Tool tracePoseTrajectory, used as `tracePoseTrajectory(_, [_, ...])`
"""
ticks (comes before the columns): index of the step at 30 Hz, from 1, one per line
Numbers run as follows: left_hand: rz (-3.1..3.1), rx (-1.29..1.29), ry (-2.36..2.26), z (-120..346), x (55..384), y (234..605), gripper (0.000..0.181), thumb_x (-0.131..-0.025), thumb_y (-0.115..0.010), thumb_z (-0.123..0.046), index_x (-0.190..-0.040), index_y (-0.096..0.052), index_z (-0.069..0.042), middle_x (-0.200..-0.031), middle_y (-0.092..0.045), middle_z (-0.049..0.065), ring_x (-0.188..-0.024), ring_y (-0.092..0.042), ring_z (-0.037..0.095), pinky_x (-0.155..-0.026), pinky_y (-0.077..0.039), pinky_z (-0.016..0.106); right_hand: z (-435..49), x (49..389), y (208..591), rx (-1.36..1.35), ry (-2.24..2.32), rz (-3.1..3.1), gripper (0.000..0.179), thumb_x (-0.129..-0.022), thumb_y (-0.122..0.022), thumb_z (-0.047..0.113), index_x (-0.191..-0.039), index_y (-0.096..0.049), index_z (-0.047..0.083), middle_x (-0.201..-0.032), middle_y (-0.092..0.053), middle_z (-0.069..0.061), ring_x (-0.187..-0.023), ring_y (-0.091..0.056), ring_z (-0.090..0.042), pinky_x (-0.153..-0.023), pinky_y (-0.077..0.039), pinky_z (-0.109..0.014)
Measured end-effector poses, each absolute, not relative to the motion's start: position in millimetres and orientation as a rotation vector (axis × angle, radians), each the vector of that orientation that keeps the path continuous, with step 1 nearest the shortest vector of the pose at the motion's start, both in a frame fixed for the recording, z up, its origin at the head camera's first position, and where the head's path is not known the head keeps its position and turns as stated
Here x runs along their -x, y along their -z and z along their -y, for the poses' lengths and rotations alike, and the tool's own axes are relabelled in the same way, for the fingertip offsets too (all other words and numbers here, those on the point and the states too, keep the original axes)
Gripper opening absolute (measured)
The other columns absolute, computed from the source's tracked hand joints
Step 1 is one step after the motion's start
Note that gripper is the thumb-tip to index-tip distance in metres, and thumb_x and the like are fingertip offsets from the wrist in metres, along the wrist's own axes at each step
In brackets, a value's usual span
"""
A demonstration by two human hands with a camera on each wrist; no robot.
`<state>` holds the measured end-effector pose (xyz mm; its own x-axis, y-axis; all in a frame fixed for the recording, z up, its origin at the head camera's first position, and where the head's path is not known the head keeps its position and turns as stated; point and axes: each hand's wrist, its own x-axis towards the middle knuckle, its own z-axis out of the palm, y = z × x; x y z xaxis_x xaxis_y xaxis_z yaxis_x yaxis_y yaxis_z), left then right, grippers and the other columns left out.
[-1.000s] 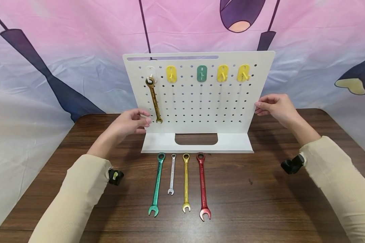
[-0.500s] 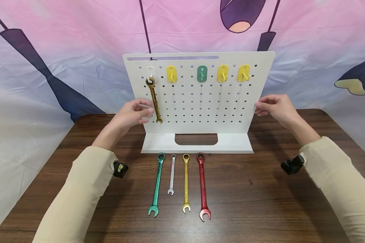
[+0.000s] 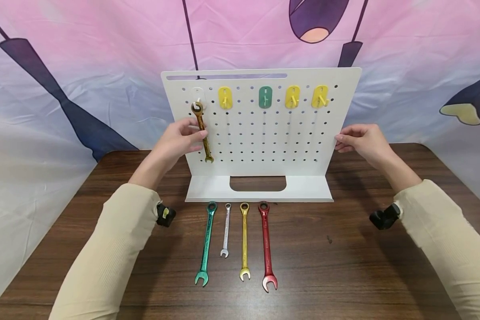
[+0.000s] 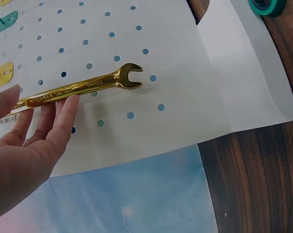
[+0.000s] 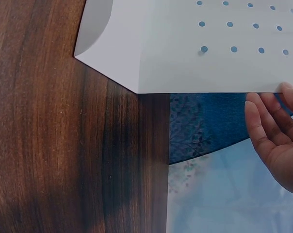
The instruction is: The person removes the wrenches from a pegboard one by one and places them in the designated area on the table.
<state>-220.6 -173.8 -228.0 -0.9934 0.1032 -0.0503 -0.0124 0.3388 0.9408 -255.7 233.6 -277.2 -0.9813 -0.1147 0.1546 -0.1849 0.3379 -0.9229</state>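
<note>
A gold combination wrench (image 3: 203,135) hangs by its ring end from the white hook (image 3: 198,95) at the left of a white pegboard (image 3: 260,129). My left hand (image 3: 178,140) is at its shank, thumb in front and fingertips against the other edge; the left wrist view shows this left hand (image 4: 35,145) below the open-end jaw. The thumb and fingers of my right hand (image 3: 360,140) pinch the board's right edge. Before the board lie a green wrench (image 3: 206,242), a small silver wrench (image 3: 226,231), a yellow wrench (image 3: 245,240) and a red wrench (image 3: 266,244).
To the right of the white hook, the board carries a yellow hook (image 3: 225,98), a green hook (image 3: 266,97) and two more yellow hooks (image 3: 292,97). Its folded base (image 3: 208,189) rests on the dark wooden table (image 3: 324,275). A printed cloth (image 3: 124,80) hangs behind.
My left hand has moved up and to the right, from beside the gold wrench's lower end to its shank. The right hand stays at the board's edge, and the wrenches have not moved.
</note>
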Motion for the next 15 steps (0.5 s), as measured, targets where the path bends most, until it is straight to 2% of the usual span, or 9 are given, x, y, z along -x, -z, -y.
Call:
tracePoseTrajectory(6, [-2.497,-0.068,-1.782,171.5,222.1,224.6,0.028,-0.094,-0.052,-0.013,-0.115,-0.04,0.001,-0.115,-0.047,0.014,-0.11,-0.05,0.026,-0.092,-0.048,0.031,-233.6,255.4,276.9,-0.289,-1.754,2.514,0.023,-0.087,-0.063,0.01,-0.094,-0.061,-0.012,-0.074,-0.067,-0.002,-0.067,-0.064,-0.015,-0.067,-0.057,-0.035])
tracePoseTrajectory(15, [-2.486,-0.058,-1.852,172.6,220.0,225.9,0.017,-0.095,-0.049,-0.016,-0.103,-0.042,-0.003,-0.113,-0.048,0.016,-0.1,-0.055,0.026,-0.09,-0.049,0.034,-233.6,255.2,277.4,-0.27,-1.734,2.531,0.026,-0.087,-0.062,0.011,-0.097,-0.06,-0.013,-0.075,-0.067,-0.001,-0.068,-0.064,-0.015,-0.065,-0.057,-0.03])
